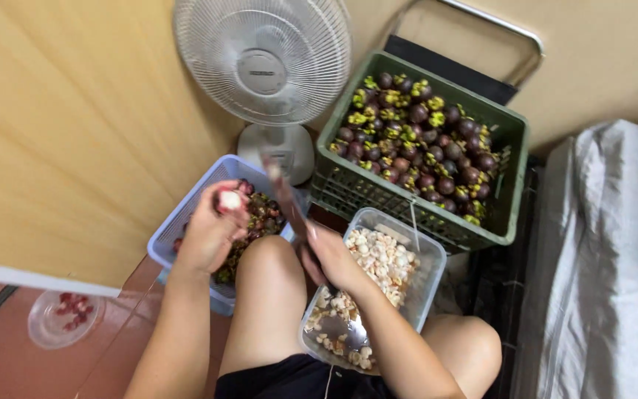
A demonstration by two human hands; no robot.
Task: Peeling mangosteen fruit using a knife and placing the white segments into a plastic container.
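Your left hand [210,235] sits left of centre, raised over the blue basket [186,214]. Fingers curled tight around an opened mangosteen [230,199], white flesh showing at the fingertips, dark rind mostly hidden in the palm.

Your right hand [331,258] is just right of centre, above your knee. Fingers wrapped shut on the handle of a knife [283,196]. The blade runs up and left from that fist; its tip ends near the top rim of the blue basket, just right of the fruit. The blade is blurred, so the edge direction cannot be told.

Key relation: the fruit lies left of the blade, close but apart from it in this view. The knife's long axis slants from lower right to upper left, passing alongside the fruit rather than across it. The left hand carries the fruit; the right hand is the nearer one to the clear tub [430,255].

Around you: the blue basket holds dark peels. The clear tub, centre bottom, holds white segments. A green crate [515,177], upper right, is full of whole mangosteens. A white fan [263,63] stands at the top. A small clear bowl [42,329] with red scraps sits on the floor, lower left.
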